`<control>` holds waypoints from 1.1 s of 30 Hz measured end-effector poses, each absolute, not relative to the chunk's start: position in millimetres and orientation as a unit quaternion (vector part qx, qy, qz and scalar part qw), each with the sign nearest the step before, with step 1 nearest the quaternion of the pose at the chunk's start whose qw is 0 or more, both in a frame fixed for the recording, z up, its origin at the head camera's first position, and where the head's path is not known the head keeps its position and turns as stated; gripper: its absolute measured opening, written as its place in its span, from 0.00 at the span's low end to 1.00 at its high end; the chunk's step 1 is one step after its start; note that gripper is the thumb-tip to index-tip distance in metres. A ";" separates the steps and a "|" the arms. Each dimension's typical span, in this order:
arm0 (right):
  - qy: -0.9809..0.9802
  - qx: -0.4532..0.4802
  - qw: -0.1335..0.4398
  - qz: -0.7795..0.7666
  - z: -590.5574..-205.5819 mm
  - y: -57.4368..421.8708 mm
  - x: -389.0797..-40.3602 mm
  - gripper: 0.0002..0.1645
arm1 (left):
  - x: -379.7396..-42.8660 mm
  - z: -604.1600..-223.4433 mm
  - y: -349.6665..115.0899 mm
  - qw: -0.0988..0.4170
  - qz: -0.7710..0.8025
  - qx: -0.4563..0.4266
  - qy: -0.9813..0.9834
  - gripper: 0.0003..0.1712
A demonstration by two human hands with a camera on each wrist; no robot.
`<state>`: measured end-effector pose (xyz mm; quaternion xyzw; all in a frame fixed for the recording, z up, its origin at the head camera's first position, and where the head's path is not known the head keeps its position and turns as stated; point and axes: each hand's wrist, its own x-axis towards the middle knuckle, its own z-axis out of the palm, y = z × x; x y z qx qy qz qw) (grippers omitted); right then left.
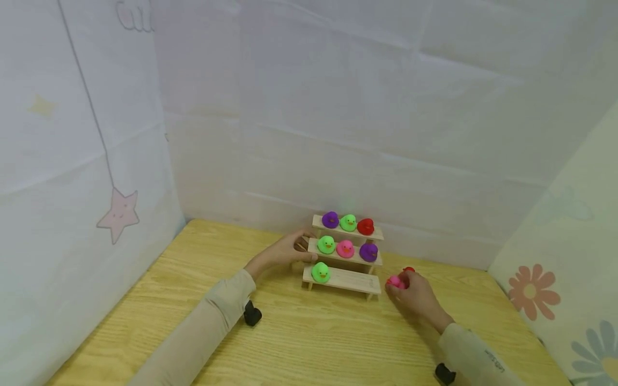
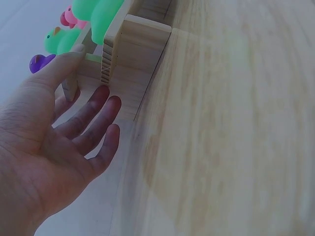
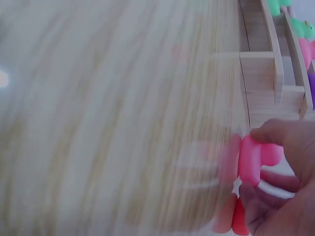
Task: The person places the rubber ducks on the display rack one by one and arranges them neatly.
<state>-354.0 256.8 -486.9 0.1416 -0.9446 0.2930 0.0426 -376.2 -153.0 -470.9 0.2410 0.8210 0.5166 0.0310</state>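
Note:
A three-tier wooden stand (image 1: 347,279) is at the back of the table. Its top step bears a purple duck (image 1: 330,220), a green duck (image 1: 348,222) and a red duck (image 1: 365,227). On the middle step are a green duck (image 1: 326,245), a pink duck (image 1: 345,249) and a purple duck (image 1: 369,252); one green duck (image 1: 321,272) occupies the bottom step's left end. My left hand (image 1: 292,247) rests loosely at the stand's left end, fingers relaxed. Right of the stand, my right hand (image 1: 416,294) pinches another pink duck (image 3: 251,160) at the tabletop. A red duck (image 3: 239,218) lies beside those fingers, partly hidden.
The wood-grain table (image 1: 299,343) spreads in front of the stand. A pale cloth backdrop (image 1: 309,134) rises close behind it, with printed cloth at both sides. Black wrist devices (image 1: 251,313) are strapped below both sleeves.

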 end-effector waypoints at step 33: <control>-0.917 0.197 0.082 0.336 -477.0 256.1 -346.8 0.31 | -377.9 -473.5 -154.1 0.045 0.520 0.229 0.822 0.37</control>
